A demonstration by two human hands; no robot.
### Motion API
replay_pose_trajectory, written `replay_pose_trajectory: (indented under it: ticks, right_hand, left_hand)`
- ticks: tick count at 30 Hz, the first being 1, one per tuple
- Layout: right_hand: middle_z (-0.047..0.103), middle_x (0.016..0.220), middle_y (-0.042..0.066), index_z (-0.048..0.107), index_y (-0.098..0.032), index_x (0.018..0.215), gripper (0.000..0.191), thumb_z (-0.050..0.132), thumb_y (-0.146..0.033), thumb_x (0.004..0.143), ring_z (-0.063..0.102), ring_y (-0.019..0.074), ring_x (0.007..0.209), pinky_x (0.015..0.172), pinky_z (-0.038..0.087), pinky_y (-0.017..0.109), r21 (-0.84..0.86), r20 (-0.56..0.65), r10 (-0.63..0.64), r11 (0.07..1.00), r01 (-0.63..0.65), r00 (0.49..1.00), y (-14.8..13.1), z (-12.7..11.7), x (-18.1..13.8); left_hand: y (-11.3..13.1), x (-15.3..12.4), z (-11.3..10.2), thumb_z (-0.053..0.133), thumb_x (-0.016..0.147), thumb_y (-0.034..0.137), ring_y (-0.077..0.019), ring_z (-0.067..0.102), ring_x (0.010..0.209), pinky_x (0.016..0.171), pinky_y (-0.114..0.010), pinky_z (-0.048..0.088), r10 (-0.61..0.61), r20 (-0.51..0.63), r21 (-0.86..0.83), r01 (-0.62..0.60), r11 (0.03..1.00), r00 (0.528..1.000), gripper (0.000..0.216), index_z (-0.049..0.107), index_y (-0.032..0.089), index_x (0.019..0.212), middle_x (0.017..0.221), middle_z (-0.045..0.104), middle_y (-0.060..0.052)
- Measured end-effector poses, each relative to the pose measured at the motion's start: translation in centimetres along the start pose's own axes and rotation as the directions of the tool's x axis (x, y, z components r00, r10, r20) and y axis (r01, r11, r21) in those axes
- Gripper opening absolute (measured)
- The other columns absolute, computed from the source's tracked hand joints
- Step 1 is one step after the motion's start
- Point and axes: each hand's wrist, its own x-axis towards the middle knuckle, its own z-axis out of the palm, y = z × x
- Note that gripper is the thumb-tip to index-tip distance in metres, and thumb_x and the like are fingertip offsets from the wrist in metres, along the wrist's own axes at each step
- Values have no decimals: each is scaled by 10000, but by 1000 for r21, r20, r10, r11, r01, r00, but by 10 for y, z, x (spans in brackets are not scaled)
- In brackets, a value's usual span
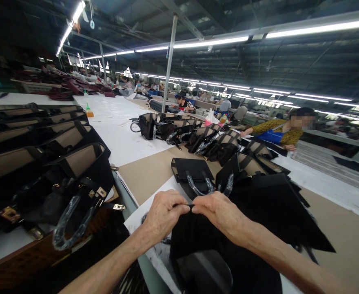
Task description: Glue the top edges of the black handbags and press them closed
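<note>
My left hand (164, 212) and my right hand (220, 213) meet fingertip to fingertip over a black handbag (216, 249) right in front of me. Both hands are closed in a pinch on the bag's top edge, near its plastic-wrapped handles (208, 185). The bag stands on the long worktable (149, 171), on a white sheet. Behind it lies another black handbag (191, 169), flat on the tan surface.
A row of black handbags (45, 163) with tan linings and gold clasps runs along the left. More bags (204, 139) line the table's middle. Other people (286, 130) work at the far right and rear. A metal post (169, 61) rises behind the table.
</note>
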Motion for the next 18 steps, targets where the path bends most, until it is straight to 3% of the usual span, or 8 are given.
replay_pose_trajectory:
  ticks: [3,7,11,14,18]
  right_hand:
    - [549,609,-26,555,-195,675,272,428,-297,893,513,130,598,561,338,225,-14,12,63,998,-63,998,23,-4,-16]
    - [622,709,28,585,-203,744,309,391,-389,899,566,178,654,604,382,258,2,19,240,971,-240,971,52,-6,-45]
    - [649,748,46,612,-212,798,277,420,-399,869,594,210,679,615,410,272,75,23,351,933,-352,936,57,-3,-63]
    - [654,744,23,616,-225,792,149,500,-318,802,598,212,675,586,414,260,146,105,346,922,-358,933,57,-1,-65]
    - [654,731,18,636,-203,755,163,513,-307,777,594,214,683,577,419,254,281,229,300,891,-357,926,66,-4,-61]
  left_hand:
    - [-1,-2,-4,514,753,174,-117,491,634,608,-226,327,-26,21,-30,26,999,999,184,644,151,624,592,515,18]
    - [3,-4,-4,510,749,170,-116,493,627,612,-224,332,-26,23,-67,27,997,999,187,634,150,611,590,520,18]
    - [8,-5,-2,515,747,182,-116,497,642,629,-219,341,-12,30,-89,14,996,999,178,630,149,615,600,521,16]
    - [4,-10,-4,550,743,267,-117,494,644,609,-214,349,-80,82,-109,89,990,993,143,638,154,739,643,541,22]
    - [-5,-23,-9,662,647,438,-146,499,730,623,-223,352,-117,115,70,109,992,986,316,626,176,820,758,580,12]
